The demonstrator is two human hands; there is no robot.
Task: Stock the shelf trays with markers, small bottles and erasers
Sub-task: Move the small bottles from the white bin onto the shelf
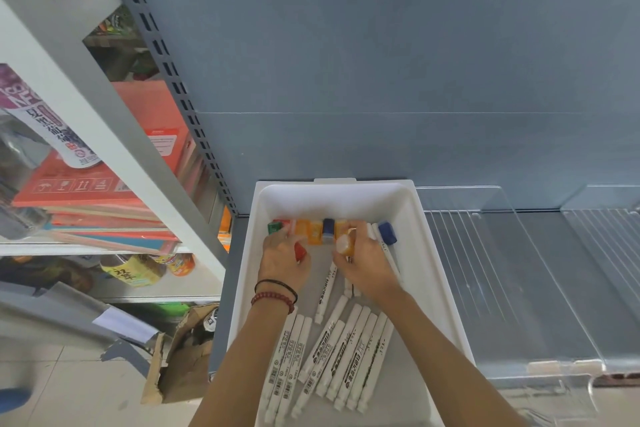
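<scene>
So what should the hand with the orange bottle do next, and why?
Probably stand the orange bottle at the right end of the bottle row: the right hand grips it just beside that row, at the back of the white tray.

The tray [427,253] sits on the shelf [554,288]. Inside it, the small bottles [315,230] stand in a row at 12 o'clock and the markers [346,357] lie at 6 o'clock. Between them, the left hand [282,260] is at 10 o'clock. The right hand [367,263] is at 1 o'clock and holds one bottle [346,243]. Dividers [485,270] stand at 3 o'clock from the tray.
</scene>
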